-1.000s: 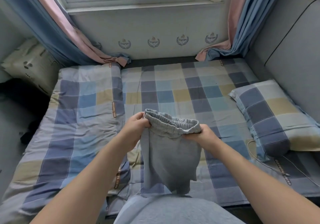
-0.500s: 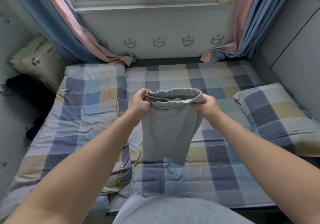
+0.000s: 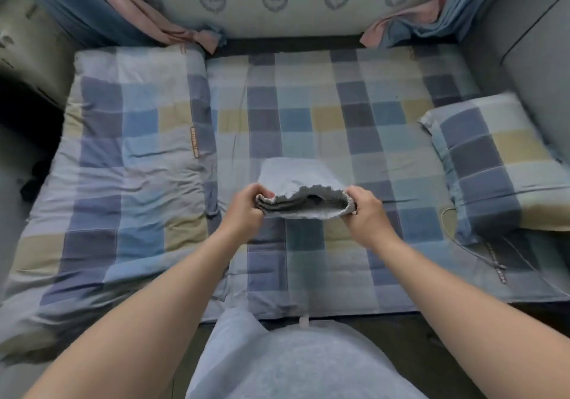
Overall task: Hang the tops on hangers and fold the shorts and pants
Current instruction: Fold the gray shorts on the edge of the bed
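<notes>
A pair of grey shorts (image 3: pixel 294 175) with a gathered elastic waistband is held low over the middle of the checked bed sheet (image 3: pixel 354 115). My left hand (image 3: pixel 246 204) grips the left end of the waistband and my right hand (image 3: pixel 365 209) grips the right end. The legs extend away from me and look laid out towards the bed, blurred by motion. The waistband mouth faces me, slightly open.
A checked quilt (image 3: pixel 123 164) lies folded along the bed's left side. A matching pillow (image 3: pixel 499 161) sits at the right, with a thin cable (image 3: pixel 459 244) beside it. Curtains (image 3: pixel 148 22) pool at the far corners. A padded grey wall (image 3: pixel 536 44) bounds the right.
The shorts hung upright from both hands before. Both hands have swung them forward and down, so the legs now stretch away over the bed. The camera has tilted downward.
</notes>
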{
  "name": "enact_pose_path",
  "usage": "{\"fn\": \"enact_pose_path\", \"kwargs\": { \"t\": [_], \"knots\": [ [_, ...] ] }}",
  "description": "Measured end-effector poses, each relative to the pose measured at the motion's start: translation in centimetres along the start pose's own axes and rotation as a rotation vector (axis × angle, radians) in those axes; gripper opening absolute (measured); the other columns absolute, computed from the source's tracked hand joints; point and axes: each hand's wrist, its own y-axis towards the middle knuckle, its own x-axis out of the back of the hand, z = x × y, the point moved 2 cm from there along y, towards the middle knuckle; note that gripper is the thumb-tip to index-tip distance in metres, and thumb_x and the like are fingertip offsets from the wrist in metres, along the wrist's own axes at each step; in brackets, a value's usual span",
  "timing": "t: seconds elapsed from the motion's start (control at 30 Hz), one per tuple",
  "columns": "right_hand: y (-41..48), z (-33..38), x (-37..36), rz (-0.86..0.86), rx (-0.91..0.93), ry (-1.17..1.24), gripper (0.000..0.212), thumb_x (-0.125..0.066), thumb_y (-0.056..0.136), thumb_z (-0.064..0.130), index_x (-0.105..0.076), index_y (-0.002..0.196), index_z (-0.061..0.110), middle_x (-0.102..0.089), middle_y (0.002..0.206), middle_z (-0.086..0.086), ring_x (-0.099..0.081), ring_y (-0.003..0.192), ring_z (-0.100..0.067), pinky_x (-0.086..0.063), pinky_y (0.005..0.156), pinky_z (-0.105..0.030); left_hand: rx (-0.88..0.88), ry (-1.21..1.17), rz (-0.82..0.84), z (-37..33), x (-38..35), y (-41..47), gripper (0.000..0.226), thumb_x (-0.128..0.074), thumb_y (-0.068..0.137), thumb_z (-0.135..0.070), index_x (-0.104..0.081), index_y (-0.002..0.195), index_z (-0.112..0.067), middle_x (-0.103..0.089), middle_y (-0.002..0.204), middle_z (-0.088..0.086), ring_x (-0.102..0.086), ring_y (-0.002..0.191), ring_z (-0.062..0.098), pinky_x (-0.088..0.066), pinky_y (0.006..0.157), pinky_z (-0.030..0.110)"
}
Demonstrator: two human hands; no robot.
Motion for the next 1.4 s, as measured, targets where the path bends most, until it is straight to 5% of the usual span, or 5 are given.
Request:
{"fn": "enact_pose_path", "kwargs": {
  "t": [0.6,0.83,1.07,1.23,1.4],
  "knots": [
    [-17.8,-17.9,-25.3,0.8,-0.65,-0.109,0.004,-0.06,0.09,0.024,-0.056,0.088,0.024,-0.069,0.103,-0.007,-0.06,0.105,-0.035,-0.039,0.08,-0.035,0.552,0.52,0.818,31.1,-16.1,-10.2,0.021,-0.051,0.083,-0.006,-0.043,0.077,-0.024,-0.057,0.093,0.001,-0.055,0.089,0.026,-0.042,0.068,0.03],
    [-6.5,-19.8,-25.6,0.564,-0.7,0.05,0.018,-0.065,0.09,0.015,-0.067,0.105,0.006,-0.07,0.106,-0.017,-0.064,0.103,-0.033,-0.053,0.086,-0.042,0.505,0.413,0.638,29.3,-15.1,1.6,0.031,-0.059,0.089,-0.009,-0.049,0.118,-0.009,-0.053,0.109,0.008,-0.054,0.101,0.029,-0.045,0.08,0.037],
    [8.8,-20.8,-25.0,0.295,-0.649,0.156,0.012,-0.06,0.09,0.011,-0.056,0.08,0.015,-0.054,0.078,-0.006,-0.049,0.082,-0.021,-0.035,0.066,-0.032,0.427,0.198,0.338,26.7,-14.7,14.1,0.024,-0.057,0.089,-0.007,-0.053,0.111,-0.017,-0.065,0.105,0.008,-0.061,0.094,0.025,-0.052,0.083,0.038],
    [15.0,-21.5,-26.4,0.148,-0.665,0.283,0.049,-0.06,0.097,0.025,-0.043,0.143,0.014,-0.054,0.129,-0.009,-0.052,0.118,-0.022,-0.043,0.102,-0.033,0.341,0.14,0.074,26.7,-14.9,19.8,0.042,-0.059,0.096,-0.022,-0.045,0.136,-0.02,-0.061,0.124,0.001,-0.059,0.11,0.02,-0.047,0.087,0.032],
    [13.1,-25.1,-29.3,0.148,-0.808,0.24,0.086,-0.066,0.091,0.045,-0.018,0.157,0.019,-0.031,0.16,-0.009,-0.036,0.143,-0.029,-0.032,0.117,-0.044,0.528,0.107,0.027,30.7,-16.6,18.6,0.075,-0.074,0.087,-0.038,-0.034,0.146,-0.013,-0.048,0.144,0.009,-0.052,0.126,0.027,-0.04,0.096,0.031]
  ]
}}
